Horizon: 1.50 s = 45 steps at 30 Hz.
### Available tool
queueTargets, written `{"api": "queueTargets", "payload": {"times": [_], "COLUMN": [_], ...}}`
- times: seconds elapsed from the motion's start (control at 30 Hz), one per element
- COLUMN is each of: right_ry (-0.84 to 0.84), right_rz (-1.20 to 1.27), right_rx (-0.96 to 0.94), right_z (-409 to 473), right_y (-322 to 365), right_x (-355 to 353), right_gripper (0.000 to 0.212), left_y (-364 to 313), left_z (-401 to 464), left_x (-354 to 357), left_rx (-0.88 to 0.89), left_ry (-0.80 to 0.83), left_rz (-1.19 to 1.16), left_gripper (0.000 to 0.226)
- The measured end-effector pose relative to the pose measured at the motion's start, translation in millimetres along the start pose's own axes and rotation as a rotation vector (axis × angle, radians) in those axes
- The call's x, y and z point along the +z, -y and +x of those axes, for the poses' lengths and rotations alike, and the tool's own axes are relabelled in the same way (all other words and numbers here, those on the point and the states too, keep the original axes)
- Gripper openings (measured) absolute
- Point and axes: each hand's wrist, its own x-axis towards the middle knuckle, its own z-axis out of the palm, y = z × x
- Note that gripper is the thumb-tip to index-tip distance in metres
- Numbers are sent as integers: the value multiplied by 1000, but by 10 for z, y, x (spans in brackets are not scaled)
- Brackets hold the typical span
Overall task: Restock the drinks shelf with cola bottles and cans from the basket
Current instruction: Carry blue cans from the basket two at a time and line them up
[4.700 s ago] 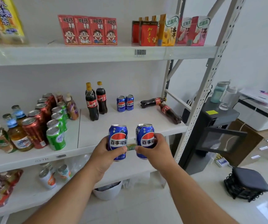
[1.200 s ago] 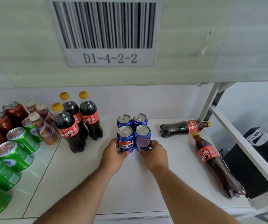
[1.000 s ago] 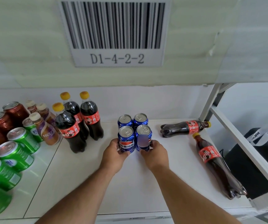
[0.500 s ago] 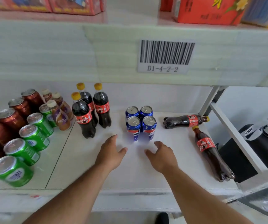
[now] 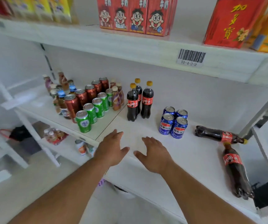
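Left hand: left hand (image 5: 112, 148) hangs over the shelf (image 5: 186, 159) front edge, fingers straight and spread, grasping nothing.
Right hand: right hand (image 5: 156, 153) just beside it at 3 o'clock, likewise spread and empty.
Cans: four blue cans (image 5: 173, 122) stand upright in a tight square at 1 o'clock from the hands, touching each other, apart from both hands.
Upright bottles: three cola bottles (image 5: 138, 101) stand at 12 o'clock from the left hand, at 10 o'clock from the cans.
Lying bottles: two fallen bottles (image 5: 231, 162) lie at 3 o'clock from the cans, caps nearly meeting, one along the right edge.
Neighbours: green cans (image 5: 91, 113), red cans (image 5: 81, 99) and small bottles crowd the 10 o'clock side.
Above: red cartons (image 5: 134, 15) on the upper shelf; a barcode label (image 5: 191, 58) on its edge.
Obstruction: bare shelf lies between hands and cans.
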Motion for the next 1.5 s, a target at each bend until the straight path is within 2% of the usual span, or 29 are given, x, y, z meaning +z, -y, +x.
{"api": "queueTargets", "payload": {"times": [0.17,0.47,0.57,0.8,0.9,1.07,1.17,1.33,1.5], "right_ry": [111,247,304,417,470,537,560,603,613], "right_rz": [-50,21,8,-41,-55,-81,-105,-132,-137], "right_rx": [-235,-513,-630,-903,-1007,-1114,-1161,-1184,-1234], "right_z": [-376,-920,-1118,-1783,-2112,-2667,-2976,-3391,-3501], "right_y": [424,1550,2032,3356,3936,4833,5268,5834,6353], "right_x": [201,619,760,1192,1453,1921,2178,2535,2778], "right_gripper": [84,82,87,75,80,86,83,80,81], "left_y": [373,1160,1462,2117,2376,2885,3214,3624,4065], "left_z": [-927,-2493,-3048,-4395,-4962,-5828,-6241,-6772,-6971], "left_x": [-160,-436,-514,-735,-827,-995,-1085,-1093,-1241], "left_rx": [-188,-558,-669,-957,-1060,-1179,-1218,-1295,-1334], "left_ry": [-58,-165,-222,-384,-447,-496,-520,-518,-526], "left_rz": [32,16,-20,-74,-122,-183,-210,-232,-245], "left_gripper": [79,82,84,82,80,75,58,76,58]}}
